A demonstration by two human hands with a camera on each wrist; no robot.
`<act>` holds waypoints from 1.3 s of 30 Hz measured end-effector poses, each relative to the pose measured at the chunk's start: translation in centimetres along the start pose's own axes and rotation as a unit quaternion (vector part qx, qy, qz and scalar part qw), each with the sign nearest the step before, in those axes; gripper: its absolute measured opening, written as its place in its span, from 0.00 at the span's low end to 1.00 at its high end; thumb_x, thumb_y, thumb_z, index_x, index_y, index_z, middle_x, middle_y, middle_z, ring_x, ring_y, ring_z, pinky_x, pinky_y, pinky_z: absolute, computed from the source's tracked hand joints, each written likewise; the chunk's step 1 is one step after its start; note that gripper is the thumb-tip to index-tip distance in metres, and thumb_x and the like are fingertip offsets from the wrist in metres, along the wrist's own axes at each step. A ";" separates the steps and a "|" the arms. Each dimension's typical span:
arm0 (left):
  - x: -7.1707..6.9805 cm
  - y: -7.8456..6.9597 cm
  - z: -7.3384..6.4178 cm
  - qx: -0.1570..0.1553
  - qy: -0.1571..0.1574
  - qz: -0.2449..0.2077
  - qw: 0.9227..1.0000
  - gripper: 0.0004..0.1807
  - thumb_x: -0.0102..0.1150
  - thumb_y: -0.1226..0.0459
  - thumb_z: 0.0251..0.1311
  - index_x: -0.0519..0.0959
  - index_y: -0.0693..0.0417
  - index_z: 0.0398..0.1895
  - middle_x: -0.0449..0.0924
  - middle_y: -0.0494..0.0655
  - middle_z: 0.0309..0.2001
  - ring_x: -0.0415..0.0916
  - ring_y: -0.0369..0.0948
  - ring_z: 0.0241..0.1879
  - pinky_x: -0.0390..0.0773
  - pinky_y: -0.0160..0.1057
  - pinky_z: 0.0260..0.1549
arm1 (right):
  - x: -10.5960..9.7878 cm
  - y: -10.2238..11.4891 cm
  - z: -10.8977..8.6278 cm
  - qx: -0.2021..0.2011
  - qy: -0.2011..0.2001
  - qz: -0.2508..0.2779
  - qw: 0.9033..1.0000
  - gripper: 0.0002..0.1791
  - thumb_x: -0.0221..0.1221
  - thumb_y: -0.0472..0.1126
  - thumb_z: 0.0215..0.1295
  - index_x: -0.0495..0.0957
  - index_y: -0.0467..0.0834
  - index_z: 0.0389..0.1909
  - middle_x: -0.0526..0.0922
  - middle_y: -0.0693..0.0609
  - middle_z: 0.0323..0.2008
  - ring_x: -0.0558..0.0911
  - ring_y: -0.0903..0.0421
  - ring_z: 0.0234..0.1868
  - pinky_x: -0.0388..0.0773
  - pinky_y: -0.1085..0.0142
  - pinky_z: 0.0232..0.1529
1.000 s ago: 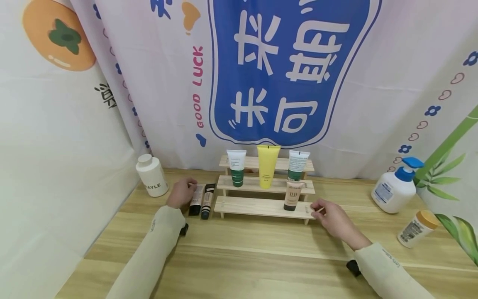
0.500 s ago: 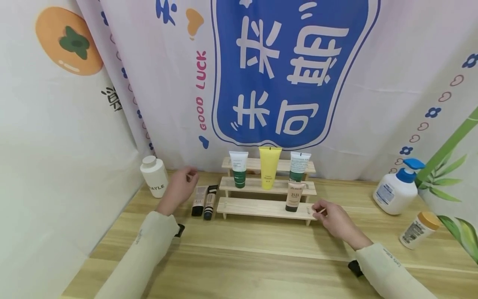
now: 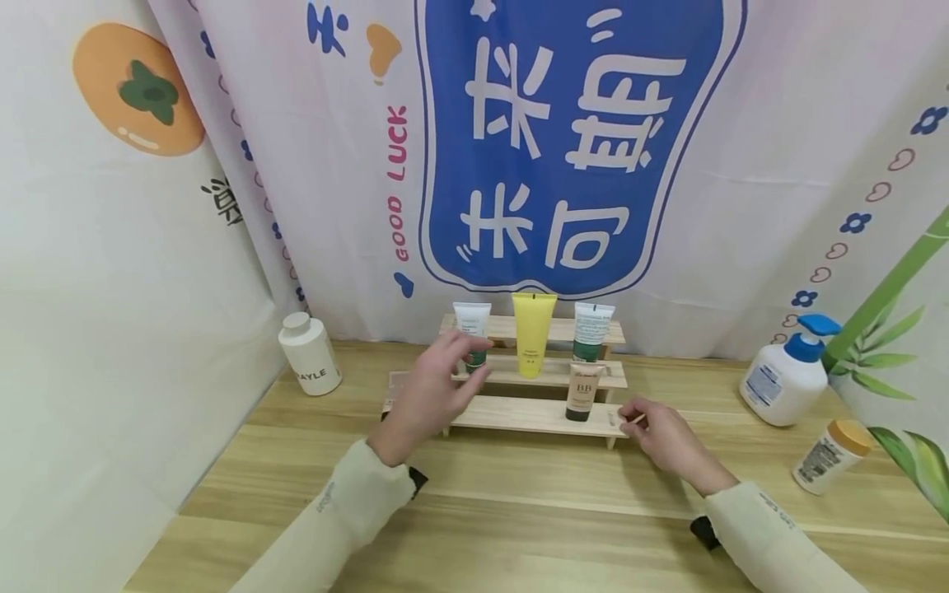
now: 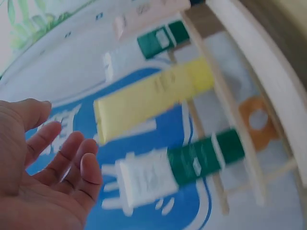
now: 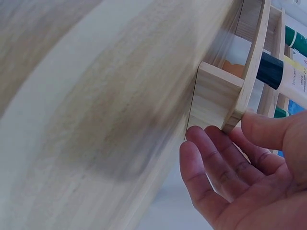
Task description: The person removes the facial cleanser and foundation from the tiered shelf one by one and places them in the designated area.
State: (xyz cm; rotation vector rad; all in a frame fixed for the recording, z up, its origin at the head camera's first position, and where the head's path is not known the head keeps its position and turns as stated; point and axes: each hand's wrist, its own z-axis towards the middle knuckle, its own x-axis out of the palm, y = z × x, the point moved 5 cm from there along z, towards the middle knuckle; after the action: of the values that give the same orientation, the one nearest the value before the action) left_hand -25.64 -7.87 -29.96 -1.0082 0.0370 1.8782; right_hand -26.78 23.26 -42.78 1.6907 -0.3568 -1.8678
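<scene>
My left hand (image 3: 430, 395) reaches over the left part of the three-step wooden rack (image 3: 504, 416), holding nothing, its thumb and fingers apart. Behind its fingertips stands a white-and-green tube (image 3: 473, 315), partly hidden; the left wrist view shows a gap between that tube (image 4: 182, 167) and the hand (image 4: 53, 172). A yellow tube (image 3: 532, 329) and a second white-and-green tube (image 3: 591, 329) share the middle step. On the bottom step, at the right, stands a beige BB cream tube (image 3: 582, 391). My right hand (image 3: 667, 441) pinches the bottom step's right end between thumb and fingers (image 5: 220, 163).
A pinkish tube (image 3: 396, 384) lies on the table left of the rack, mostly behind my left hand. A white bottle (image 3: 310, 354) stands at the back left. To the right are a blue-topped pump bottle (image 3: 784, 379) and an orange-capped bottle (image 3: 832, 457). A printed curtain (image 3: 348, 247) hangs behind.
My left hand has lifted off the tubes lying on the table and moved right, in front of the left white-and-green tube. The right hand stays at the rack's end.
</scene>
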 end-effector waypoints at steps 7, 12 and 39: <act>4.7 -1.9 0.6 0.039 0.048 -0.004 0.998 0.18 0.63 0.63 0.59 0.77 0.53 0.53 0.73 0.44 0.49 0.70 0.38 0.49 0.74 0.36 0.47 | 0.0 -0.1 0.0 -0.002 0.003 0.005 1.000 0.07 0.60 0.31 0.61 0.77 0.37 0.41 0.80 0.49 0.36 0.79 0.53 0.35 0.77 0.59 0.35; 7.6 -2.6 1.4 0.038 0.069 0.015 0.997 0.22 0.63 0.60 0.60 0.74 0.48 0.58 0.71 0.42 0.53 0.68 0.38 0.52 0.71 0.36 0.52 | 0.1 -0.2 0.1 -0.004 -0.001 0.006 1.000 0.07 0.60 0.31 0.61 0.78 0.37 0.41 0.80 0.49 0.35 0.79 0.54 0.35 0.77 0.60 0.35; 12.2 -2.8 2.6 0.052 0.051 -0.040 0.997 0.08 0.57 0.65 0.64 0.76 0.51 0.45 0.79 0.40 0.43 0.74 0.32 0.40 0.73 0.27 0.40 | -0.1 -0.2 0.1 0.002 0.006 0.006 1.000 0.07 0.60 0.30 0.61 0.77 0.38 0.40 0.79 0.51 0.35 0.78 0.55 0.35 0.76 0.60 0.35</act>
State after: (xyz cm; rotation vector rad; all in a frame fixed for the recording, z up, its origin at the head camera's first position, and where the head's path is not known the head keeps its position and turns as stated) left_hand -27.43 3.62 -35.15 -1.0193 0.1502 1.7324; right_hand -26.90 23.49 -42.80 1.6966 -0.3655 -1.8488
